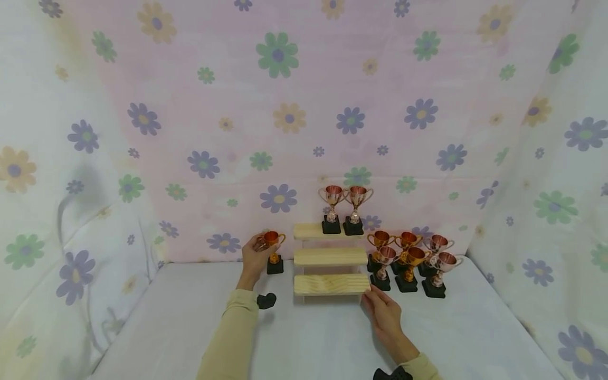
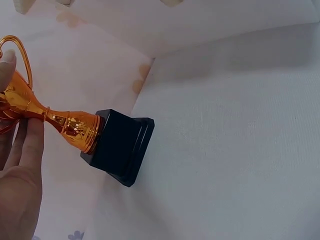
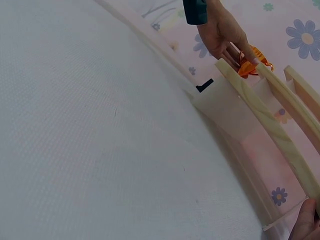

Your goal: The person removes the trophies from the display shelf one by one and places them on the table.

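My left hand [image 1: 255, 259] holds a small orange-gold trophy cup [image 1: 275, 259] by its bowl, thumb on one side and fingers on the other. The black square base [image 2: 120, 147] of this cup is at the back of the table, left of a three-step wooden stand [image 1: 331, 285]. At the stand's right end, my right hand [image 1: 386, 317] grips the corner of the lowest step. Two rose-gold trophies [image 1: 331, 214] with black bases stand side by side on the right half of the top step. In the right wrist view only a few of my right fingers [image 3: 306, 220] show.
Several gold and rose-gold trophies [image 1: 407, 272] stand in close rows just right of the stand. A white cloth covers the table [image 1: 328, 343]. Flowered fabric [image 1: 304, 132] hangs behind and along both sides.
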`<state>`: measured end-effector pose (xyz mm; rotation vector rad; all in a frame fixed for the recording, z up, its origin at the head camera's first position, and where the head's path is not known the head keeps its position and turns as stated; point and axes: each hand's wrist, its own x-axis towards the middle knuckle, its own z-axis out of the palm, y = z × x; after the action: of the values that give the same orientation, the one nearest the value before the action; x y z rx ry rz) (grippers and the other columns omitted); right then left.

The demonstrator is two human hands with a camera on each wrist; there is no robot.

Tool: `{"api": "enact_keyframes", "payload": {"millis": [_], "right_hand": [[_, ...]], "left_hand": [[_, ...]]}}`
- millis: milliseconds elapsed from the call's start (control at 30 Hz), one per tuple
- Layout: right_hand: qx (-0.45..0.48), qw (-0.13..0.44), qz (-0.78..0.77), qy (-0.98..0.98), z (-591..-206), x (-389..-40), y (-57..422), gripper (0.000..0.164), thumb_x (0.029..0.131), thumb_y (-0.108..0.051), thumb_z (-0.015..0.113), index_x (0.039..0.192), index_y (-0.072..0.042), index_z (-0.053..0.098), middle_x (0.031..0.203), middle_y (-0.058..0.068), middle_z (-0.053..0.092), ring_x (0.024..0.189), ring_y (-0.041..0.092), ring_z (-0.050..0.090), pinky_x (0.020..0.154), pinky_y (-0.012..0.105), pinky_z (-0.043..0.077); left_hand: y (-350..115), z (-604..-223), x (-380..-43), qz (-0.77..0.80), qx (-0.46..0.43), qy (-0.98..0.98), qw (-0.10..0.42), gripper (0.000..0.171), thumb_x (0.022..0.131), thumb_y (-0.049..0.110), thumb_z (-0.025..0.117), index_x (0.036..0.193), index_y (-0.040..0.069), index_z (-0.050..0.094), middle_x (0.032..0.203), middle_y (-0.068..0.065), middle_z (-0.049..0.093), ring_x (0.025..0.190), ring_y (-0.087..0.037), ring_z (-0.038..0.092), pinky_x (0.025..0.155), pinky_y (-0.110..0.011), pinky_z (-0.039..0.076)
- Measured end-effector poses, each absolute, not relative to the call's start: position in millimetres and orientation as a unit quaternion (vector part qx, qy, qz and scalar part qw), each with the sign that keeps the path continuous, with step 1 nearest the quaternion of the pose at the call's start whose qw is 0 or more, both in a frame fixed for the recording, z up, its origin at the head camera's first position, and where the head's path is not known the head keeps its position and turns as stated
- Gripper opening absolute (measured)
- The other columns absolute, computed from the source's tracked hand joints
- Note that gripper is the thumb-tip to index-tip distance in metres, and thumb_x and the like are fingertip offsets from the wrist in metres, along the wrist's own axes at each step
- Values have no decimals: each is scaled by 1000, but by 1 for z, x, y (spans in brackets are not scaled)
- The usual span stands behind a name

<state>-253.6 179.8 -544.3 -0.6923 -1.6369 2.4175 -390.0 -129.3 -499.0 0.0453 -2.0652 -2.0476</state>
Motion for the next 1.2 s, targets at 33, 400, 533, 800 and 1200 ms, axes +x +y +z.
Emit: {"api": "enact_keyframes", "payload": {"millis": [33,400,533,800,1200], "right_hand": [[-230,70,804,-544,-544,-253,180,50,104,-8,55,149,9,41,152,31,42,104,7,65,98,25,53],[-233,64,807,-539,-545,-249,176,51,104,-9,55,150,9,40,153,30,41,110,12,64,102,29,50],[-231,62,807,-540,-544,-249,176,51,104,-9,55,150,8,40,153,30,41,113,14,63,102,29,51],[-224,67,810,-539,-543,-251,178,51,103,-6,55,149,10,40,152,31,41,107,10,64,99,26,53],[-214,60,810,-543,-544,-253,185,51,103,-5,55,149,10,40,152,30,41,101,5,65,97,24,54]], "left_hand": [[-130,-499,-390,-703,18,-702,113,57,86,7,82,137,-2,58,132,-24,62,116,-34,62,85,-18,57],[-141,-518,-374,-666,46,-738,98,45,81,-5,82,121,-7,62,123,-27,63,116,-38,62,102,-38,55],[-147,-521,-363,-626,50,-773,95,53,82,-1,81,130,-6,59,129,-29,60,123,-43,57,110,-51,47],[-155,-521,-341,-588,44,-804,81,41,85,0,77,122,-10,65,119,-31,67,109,-42,66,94,-46,59],[-145,-460,-326,-584,-93,-806,26,38,90,4,76,124,-8,65,116,-25,70,105,-32,70,91,-35,60]]}}
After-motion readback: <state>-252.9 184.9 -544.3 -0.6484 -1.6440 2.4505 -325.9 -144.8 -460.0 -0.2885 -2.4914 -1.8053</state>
